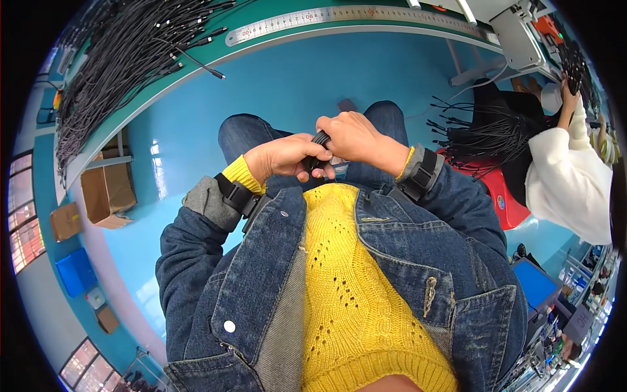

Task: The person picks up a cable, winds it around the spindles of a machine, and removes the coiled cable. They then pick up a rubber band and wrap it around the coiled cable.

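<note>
Above my lap, my left hand (pixel 282 157) and my right hand (pixel 356 137) meet around a small coil of black cable (pixel 320 138). The fingers of my left hand are curled about the coil's lower side. From the upper right, my right hand grips the same coil, with its fingertips partly hidden. Part of the coil shows as several dark loops between the two hands. Whether the cable's ends hang free is hidden by my fingers.
Ahead runs a green-topped table (pixel 268 14) with a steel ruler (pixel 366 13) along its edge. A big heap of black cables (pixel 124 62) lies at the left, one plug jutting past the edge. At right sits a person in a white sleeve (pixel 565 173), near more cables (pixel 480 137) and a red stool (pixel 506 202). An open cardboard box (pixel 108 193) stands left.
</note>
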The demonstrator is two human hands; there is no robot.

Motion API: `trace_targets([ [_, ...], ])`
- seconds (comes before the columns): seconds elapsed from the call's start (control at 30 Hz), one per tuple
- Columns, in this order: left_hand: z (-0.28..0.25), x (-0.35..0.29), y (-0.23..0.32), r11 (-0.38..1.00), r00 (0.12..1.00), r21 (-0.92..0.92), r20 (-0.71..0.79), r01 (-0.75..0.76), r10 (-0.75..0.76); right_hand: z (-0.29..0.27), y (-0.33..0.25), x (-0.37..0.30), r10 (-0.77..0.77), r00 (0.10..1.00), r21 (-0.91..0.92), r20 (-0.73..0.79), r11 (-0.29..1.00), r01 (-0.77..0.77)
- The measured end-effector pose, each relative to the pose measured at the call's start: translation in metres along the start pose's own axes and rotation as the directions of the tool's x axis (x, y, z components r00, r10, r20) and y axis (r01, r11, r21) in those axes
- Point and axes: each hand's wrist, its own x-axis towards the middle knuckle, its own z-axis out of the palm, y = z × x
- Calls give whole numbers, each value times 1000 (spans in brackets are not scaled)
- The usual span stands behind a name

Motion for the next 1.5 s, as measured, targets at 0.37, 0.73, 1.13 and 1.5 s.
trace_targets([
  [0.37, -16, 3, -1, 995, 997, -79, -54, 57, -61, -5, -6, 7, -97, 995, -143, 31, 985, 101],
  [0.73, -12, -7, 1, 942, 966, 297, -151, -157, 209, 15, -3, 17, -128, 963, -28, -238, 992, 125],
  [1.13, -40, -50, 20, 896, 800, 119, -413, -428, 436, -110, 7, 179, -163, 851, -145, -500, 984, 103],
  [1.5, -34, -62, -4, 867, 782, -17, -440, -498, 441, -125, 44, 302, 251, 451, -138, -857, 729, -670],
])
